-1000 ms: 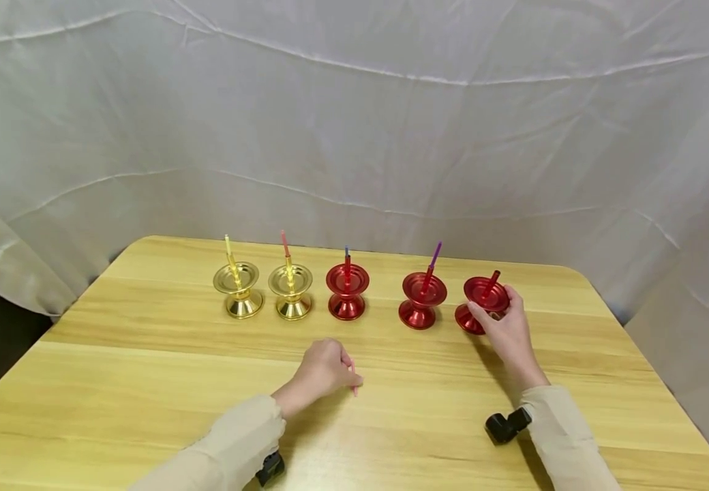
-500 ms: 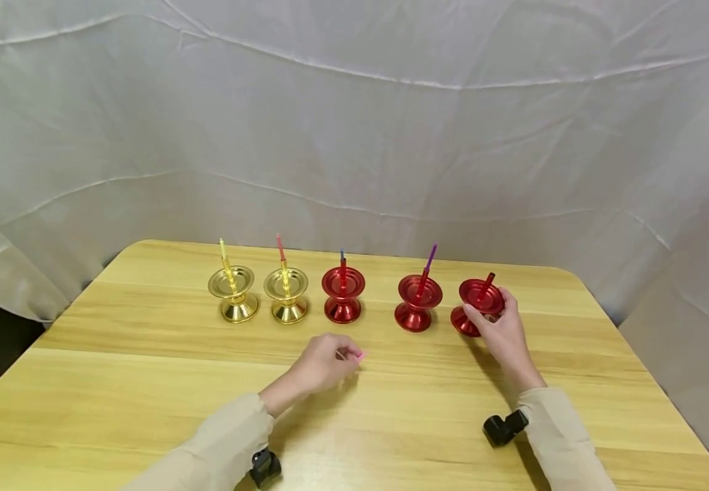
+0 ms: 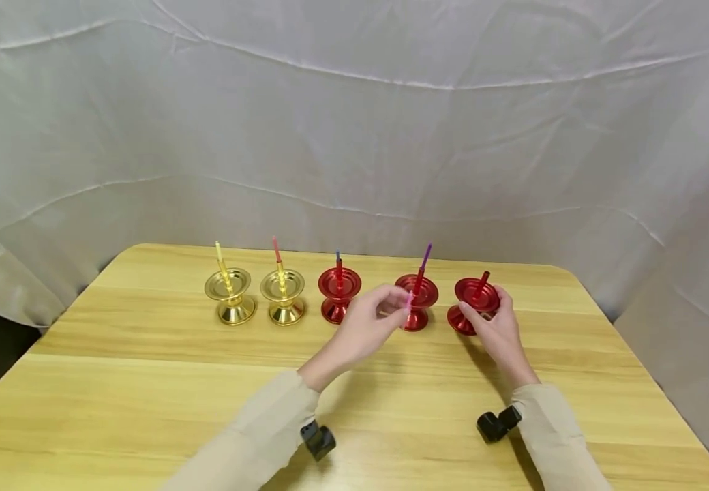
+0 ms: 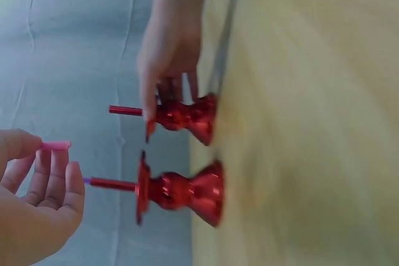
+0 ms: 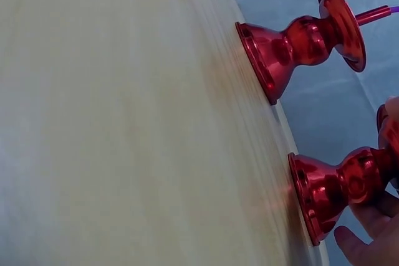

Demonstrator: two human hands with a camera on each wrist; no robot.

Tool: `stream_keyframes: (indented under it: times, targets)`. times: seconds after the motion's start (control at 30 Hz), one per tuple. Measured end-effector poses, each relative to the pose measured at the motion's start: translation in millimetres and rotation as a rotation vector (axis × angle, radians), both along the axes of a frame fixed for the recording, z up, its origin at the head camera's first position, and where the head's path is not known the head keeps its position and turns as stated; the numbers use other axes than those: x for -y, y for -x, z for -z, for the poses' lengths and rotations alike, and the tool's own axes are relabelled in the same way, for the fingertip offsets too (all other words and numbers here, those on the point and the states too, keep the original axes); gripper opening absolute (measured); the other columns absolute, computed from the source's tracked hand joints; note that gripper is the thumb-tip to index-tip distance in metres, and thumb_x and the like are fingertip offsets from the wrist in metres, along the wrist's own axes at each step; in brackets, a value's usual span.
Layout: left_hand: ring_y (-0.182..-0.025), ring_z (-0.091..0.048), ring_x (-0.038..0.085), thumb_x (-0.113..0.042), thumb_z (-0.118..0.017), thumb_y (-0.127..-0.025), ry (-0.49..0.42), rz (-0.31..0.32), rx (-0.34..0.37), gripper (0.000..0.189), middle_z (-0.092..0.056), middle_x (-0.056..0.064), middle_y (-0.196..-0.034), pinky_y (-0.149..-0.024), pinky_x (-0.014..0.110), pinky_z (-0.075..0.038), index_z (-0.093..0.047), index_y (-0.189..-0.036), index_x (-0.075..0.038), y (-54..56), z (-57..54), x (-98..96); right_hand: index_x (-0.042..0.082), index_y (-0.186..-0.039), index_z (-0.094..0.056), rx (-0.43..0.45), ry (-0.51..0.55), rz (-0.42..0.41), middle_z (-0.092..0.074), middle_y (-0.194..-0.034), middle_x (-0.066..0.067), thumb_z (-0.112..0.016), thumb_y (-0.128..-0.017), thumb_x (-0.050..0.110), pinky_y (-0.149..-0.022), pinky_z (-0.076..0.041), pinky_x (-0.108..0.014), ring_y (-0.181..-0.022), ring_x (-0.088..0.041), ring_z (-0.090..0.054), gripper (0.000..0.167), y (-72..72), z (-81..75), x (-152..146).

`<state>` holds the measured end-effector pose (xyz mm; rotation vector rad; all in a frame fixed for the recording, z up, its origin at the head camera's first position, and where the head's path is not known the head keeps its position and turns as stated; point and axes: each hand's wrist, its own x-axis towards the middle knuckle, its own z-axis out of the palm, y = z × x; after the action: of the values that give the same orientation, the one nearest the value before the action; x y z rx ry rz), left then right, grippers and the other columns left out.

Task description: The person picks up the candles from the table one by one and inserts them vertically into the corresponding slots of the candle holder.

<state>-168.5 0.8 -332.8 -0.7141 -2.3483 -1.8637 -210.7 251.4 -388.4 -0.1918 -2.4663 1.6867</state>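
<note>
My left hand (image 3: pixel 369 320) pinches a thin pink candle (image 4: pixel 56 146) between thumb and fingertips, raised in front of the red candle holder with the purple candle (image 3: pixel 426 255). My right hand (image 3: pixel 502 334) grips the rightmost red candle holder (image 3: pixel 476 294) from its right side, thumb at the dish and fingers around its stem. That holder stands upright on the table, and its tube (image 4: pixel 124 110) has no candle in it. In the right wrist view the held holder's base (image 5: pixel 318 197) shows, while its top runs out of the picture.
Left of my hands stand a red holder (image 3: pixel 339 283) with a short blue candle and two gold holders, one (image 3: pixel 282 285) with a red candle, one (image 3: pixel 228 284) with a yellow candle. A pale curtain (image 3: pixel 354 136) hangs behind the wooden table (image 3: pixel 146 382).
My left hand has lifted the pink candle off the tabletop and carried it up and to the right. My right hand has kept its hold on the rightmost red holder.
</note>
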Motion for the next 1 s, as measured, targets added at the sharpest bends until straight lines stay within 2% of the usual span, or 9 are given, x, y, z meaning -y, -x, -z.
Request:
stream_keyframes:
  times: [0.1, 0.27, 0.5, 0.73, 0.87, 1.0]
  targets:
    - [-0.084, -0.063, 0.016, -0.001, -0.062, -0.093, -0.041, 0.000, -0.020, 0.018, -0.067, 0.011, -0.097, -0.075, 0.022, -0.053, -0.064, -0.110, 0.002, 8.1, -6.0, -19.1, 0.000, -0.152, -0.005, -0.009, 0.008, 0.003, -0.029, -0.148, -0.030, -0.066, -0.093, 0.020, -0.112, -0.028, -0.044, -0.135, -0.038, -0.034, 0.087, 0.0, 0.1, 0]
    - [-0.089, -0.063, 0.020, 0.000, -0.060, -0.094, -0.090, -0.007, -0.079, 0.019, -0.067, 0.013, -0.101, -0.079, 0.018, -0.050, -0.065, -0.112, 0.003, 20.4, -5.4, -53.8, -0.001, -0.151, -0.007, -0.024, 0.026, 0.005, -0.031, -0.147, -0.029, -0.066, -0.092, 0.020, -0.111, -0.030, -0.043, -0.133, -0.036, -0.036, 0.086, 1.5, 1.4, 0]
    - [-0.094, -0.061, 0.009, 0.001, -0.057, -0.095, -0.037, -0.075, -0.092, 0.021, -0.066, 0.006, -0.103, -0.083, 0.015, -0.048, -0.065, -0.115, -0.001, 41.8, -17.1, -88.2, -0.002, -0.150, -0.011, -0.018, 0.037, -0.020, -0.032, -0.146, -0.026, -0.068, -0.091, 0.021, -0.110, -0.031, -0.043, -0.132, -0.034, -0.036, 0.085, 5.0, -2.5, 5]
    - [-0.093, -0.059, 0.008, -0.001, -0.057, -0.096, 0.005, -0.064, -0.114, 0.019, -0.065, 0.005, -0.104, -0.082, 0.012, -0.046, -0.064, -0.113, -0.002, 64.3, -25.1, -113.9, -0.004, -0.149, -0.010, -0.008, 0.010, -0.053, -0.032, -0.146, -0.027, -0.066, -0.091, 0.020, -0.111, -0.030, -0.042, -0.131, -0.033, -0.036, 0.084, 5.4, -2.0, 3]
    - [-0.093, -0.060, 0.010, -0.003, -0.057, -0.096, 0.030, -0.063, -0.133, 0.017, -0.065, 0.006, -0.104, -0.081, 0.011, -0.046, -0.064, -0.112, -0.003, 73.0, -28.2, -125.2, -0.003, -0.149, -0.010, -0.009, 0.006, -0.057, -0.033, -0.145, -0.026, -0.065, -0.091, 0.019, -0.110, -0.031, -0.043, -0.130, -0.033, -0.037, 0.082, 4.5, -2.0, 0]
    - [-0.092, -0.059, 0.009, -0.003, -0.056, -0.097, 0.052, -0.066, -0.110, 0.016, -0.065, 0.006, -0.104, -0.079, 0.009, -0.045, -0.064, -0.111, -0.002, 78.8, -27.7, -133.1, -0.003, -0.149, -0.010, -0.007, -0.025, -0.064, -0.032, -0.145, -0.026, -0.065, -0.092, 0.023, -0.110, -0.030, -0.044, -0.131, -0.034, -0.036, 0.083, 3.0, -2.4, -4]
